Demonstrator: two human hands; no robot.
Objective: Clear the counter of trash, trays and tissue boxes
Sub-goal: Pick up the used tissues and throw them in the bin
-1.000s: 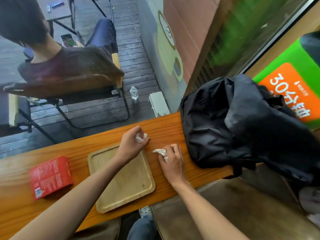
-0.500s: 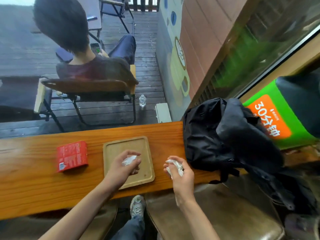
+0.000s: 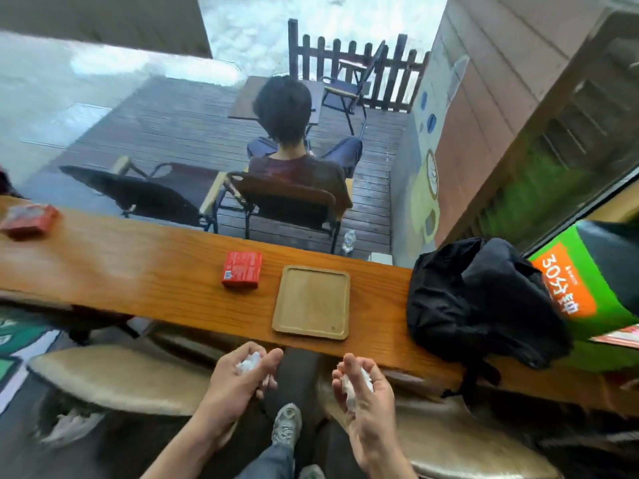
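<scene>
Window glass backs a long wooden worktop [image 3: 145, 271]; a person sits on the deck outside, back turned.

Largest first: black backpack [image 3: 480, 302], soft, slumped fabric, sits at the worktop's right end. Next, wooden tray [image 3: 311, 302], flat, pale, rounded corners with a low rim, bare, near the front edge. Left of it, apart, a red tissue box [image 3: 242, 274], glossy card. A second red box [image 3: 29, 221] lies far left, blurred.

Change: a second ago both hands were on the worktop at the tray's far corner, picking up paper. Now both have drawn back below the front edge, over the stools. Left hand [image 3: 238, 378] has fingers curled round a crumpled white tissue [image 3: 248, 363]. Right hand [image 3: 363, 392] has fingers curled over another tissue wad [image 3: 352, 385], thin, creased paper.

Reading: loose trash looks lifted off the worktop; I see none left on it. I judge the wads need a bin next, none of which I can identify. Tray and both boxes remain to be cleared.
</scene>
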